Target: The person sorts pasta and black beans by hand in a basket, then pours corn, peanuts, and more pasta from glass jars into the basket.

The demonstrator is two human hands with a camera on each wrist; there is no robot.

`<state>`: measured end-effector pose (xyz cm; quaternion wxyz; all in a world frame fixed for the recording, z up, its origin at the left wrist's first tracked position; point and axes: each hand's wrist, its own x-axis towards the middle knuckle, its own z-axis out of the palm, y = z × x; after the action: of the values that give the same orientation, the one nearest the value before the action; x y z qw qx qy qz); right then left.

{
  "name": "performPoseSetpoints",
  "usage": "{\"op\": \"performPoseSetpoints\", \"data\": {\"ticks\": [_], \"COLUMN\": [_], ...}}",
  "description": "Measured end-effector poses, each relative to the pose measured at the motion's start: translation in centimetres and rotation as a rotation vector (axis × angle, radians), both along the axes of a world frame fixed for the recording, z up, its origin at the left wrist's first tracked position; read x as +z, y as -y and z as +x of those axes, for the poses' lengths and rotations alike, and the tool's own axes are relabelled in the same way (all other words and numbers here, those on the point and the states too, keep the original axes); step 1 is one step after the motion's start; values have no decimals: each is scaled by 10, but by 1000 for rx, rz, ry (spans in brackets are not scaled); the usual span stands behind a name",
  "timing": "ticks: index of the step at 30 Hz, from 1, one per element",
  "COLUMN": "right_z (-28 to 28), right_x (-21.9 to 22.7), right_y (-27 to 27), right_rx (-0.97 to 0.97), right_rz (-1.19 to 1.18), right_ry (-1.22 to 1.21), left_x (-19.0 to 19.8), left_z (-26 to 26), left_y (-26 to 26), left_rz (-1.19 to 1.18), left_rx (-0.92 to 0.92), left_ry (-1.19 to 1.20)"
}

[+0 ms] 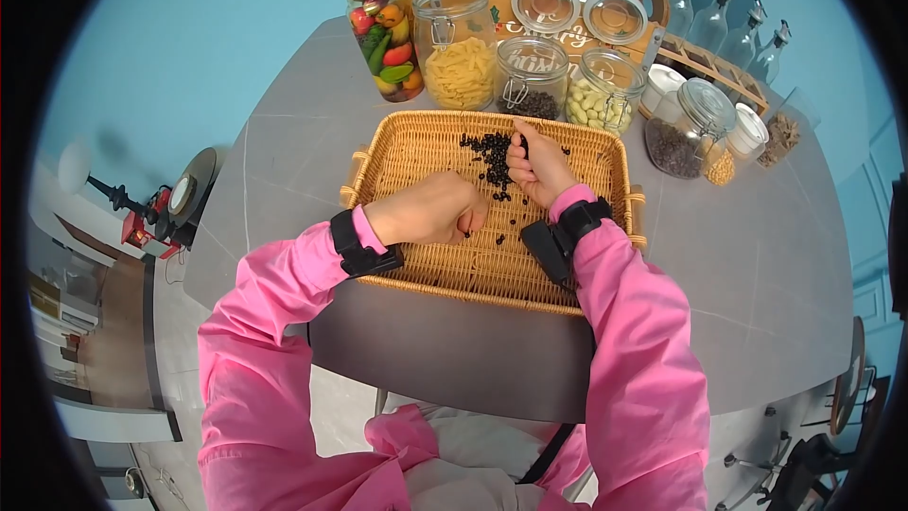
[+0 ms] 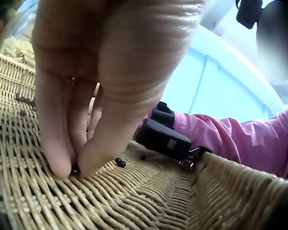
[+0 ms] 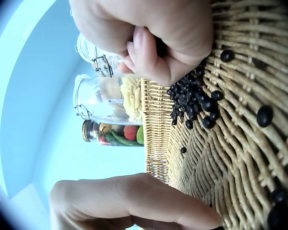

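Small black beans [image 1: 496, 153] [image 3: 187, 96] lie in a loose pile in the wicker basket [image 1: 426, 274], with several scattered around it. My left hand [image 1: 430, 210] [image 2: 105, 81] reaches down to the basket floor, thumb and a fingertip pinching one black bean [image 2: 75, 169]. Beside them lies another bean [image 2: 120, 162]. Over the right edge of the pile is my right hand [image 1: 541, 166] [image 3: 158, 33], its fingers curled in a fist; black shows inside the curl, apparently beans, mostly hidden by the fingers.
Behind the basket stand glass jars with pasta [image 1: 461, 71], dark beans [image 1: 530, 102] and pale beans [image 1: 598, 106], plus a jar of vegetables [image 1: 388, 47]. To the right are another jar [image 1: 676, 147], white canisters [image 1: 749, 132] and bottles [image 1: 709, 24] on the grey table [image 1: 757, 265].
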<state>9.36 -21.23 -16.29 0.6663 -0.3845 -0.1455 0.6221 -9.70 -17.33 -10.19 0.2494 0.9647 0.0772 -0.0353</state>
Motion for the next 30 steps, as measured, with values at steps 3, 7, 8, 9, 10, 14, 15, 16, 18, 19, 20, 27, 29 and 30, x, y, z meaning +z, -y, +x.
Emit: {"op": "performPoseSetpoints", "data": {"ticks": [3, 7, 8, 9, 10, 14, 15, 16, 18, 19, 20, 27, 29, 30], "right_z": [-1, 0, 0, 0, 0, -2, -3, -3, -2, -2, -2, -2, -2, -2], "right_x": [0, -1, -1, -1, -1, 3, 3, 4, 3, 2, 2, -1, -2, -4], "right_y": [1, 0, 0, 0, 1, 3, 3, 4, 3, 4, 3, 1, 0, -1], "right_rx": [3, 10, 11, 11, 12, 13, 8, 3, 2, 4, 6, -10, -8, -9], "right_rz": [-2, -1, 0, 1, 2, -3, -9, -16, -6, -4, -1, 10, 1, 3], "right_ry": [5, 22, 22, 23, 24, 13, 18, 24, 24, 22, 21, 10, -1, -2], "left_x": [-7, -8, -8, -8, -7, -3, -4, -5, -6, -5, -4, 34, 61, 74], "left_z": [-1, 0, 1, 1, 2, 6, 6, 8, 11, 12, 14, 35, 48, 56], "left_y": [-4, -3, -4, -4, -3, -1, -2, -4, -6, -7, -8, -19, -33, -40], "left_rz": [42, 67, 65, 64, 67, 104, 82, 88, 42, 48, 20, 37, 47, 28], "left_rx": [-74, -101, -98, -94, -94, -132, -144, -149, -142, -149, -152, -115, -34, 25], "left_ry": [60, 49, 46, 44, 44, 18, 28, 25, -41, -45, -71, -142, 10, 76]}}
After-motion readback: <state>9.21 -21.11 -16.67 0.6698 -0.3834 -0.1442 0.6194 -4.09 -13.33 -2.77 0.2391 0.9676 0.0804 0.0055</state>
